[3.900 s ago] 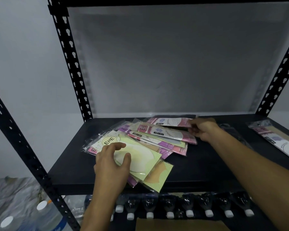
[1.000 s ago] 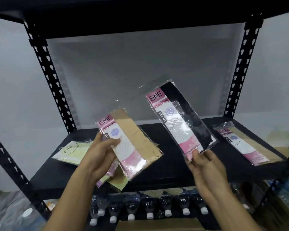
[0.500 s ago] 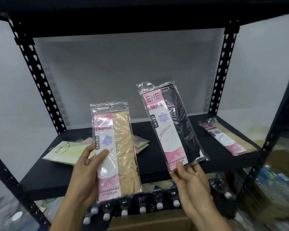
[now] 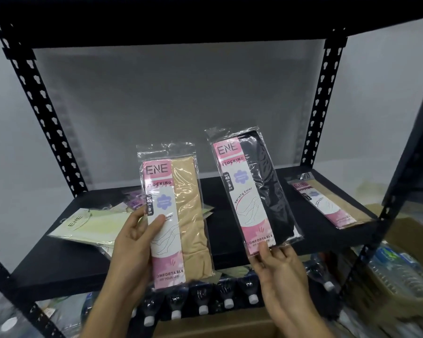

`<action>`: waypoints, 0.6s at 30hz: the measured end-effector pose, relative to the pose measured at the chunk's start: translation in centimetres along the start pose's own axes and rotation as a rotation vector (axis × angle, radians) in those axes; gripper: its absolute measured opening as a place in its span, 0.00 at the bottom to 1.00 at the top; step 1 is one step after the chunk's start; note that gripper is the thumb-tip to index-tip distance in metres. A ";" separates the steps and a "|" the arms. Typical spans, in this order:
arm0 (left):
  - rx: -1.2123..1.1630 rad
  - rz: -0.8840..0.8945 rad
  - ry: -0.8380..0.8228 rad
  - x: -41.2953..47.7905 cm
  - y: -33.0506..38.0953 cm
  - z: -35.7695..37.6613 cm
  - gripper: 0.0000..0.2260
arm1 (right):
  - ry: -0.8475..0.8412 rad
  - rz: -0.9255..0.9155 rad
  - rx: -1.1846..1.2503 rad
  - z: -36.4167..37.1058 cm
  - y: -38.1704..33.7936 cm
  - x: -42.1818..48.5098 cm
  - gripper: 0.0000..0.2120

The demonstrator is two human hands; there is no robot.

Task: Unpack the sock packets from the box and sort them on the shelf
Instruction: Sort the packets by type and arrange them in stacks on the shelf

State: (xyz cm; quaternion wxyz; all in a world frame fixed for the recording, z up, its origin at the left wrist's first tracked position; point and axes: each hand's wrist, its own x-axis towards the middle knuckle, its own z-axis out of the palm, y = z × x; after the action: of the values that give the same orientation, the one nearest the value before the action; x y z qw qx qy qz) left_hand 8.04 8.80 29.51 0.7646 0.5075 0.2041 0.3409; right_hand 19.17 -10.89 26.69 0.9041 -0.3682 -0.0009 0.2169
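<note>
Beige packet (image 4: 188, 215) righted — black packet (image 4: 261, 191) unchanged.

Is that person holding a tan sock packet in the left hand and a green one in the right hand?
Not quite. The right hand holds a black packet, not a green one, as the head view shows. The left hand does hold the tan packet.

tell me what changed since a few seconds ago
Each hand lifted a packet off the pile: the left hand grips a beige stocking packet upright, the right hand pinches a black stocking packet by its bottom. The lone packet on the right of the shelf stayed.
</note>
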 end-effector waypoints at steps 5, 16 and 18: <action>-0.006 0.014 0.001 0.4 -0.2 0.3 0.19 | 0.015 -0.009 0.030 -0.2 -0.2 0.9 0.07; 0.017 -0.003 -0.023 0.4 -1.1 0.3 0.19 | 0.242 -0.105 0.014 -0.2 -2.9 6.8 0.14; 0.025 -0.002 -0.017 0.4 -1.1 0.3 0.19 | 0.290 -0.090 -0.035 -0.7 -2.8 8.0 0.13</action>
State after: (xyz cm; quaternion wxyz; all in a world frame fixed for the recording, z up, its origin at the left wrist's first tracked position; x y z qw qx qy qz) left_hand 8.86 8.65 28.58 0.7602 0.5199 0.2024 0.3329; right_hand 27.60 -9.99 26.74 0.8970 -0.4109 0.1094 0.1209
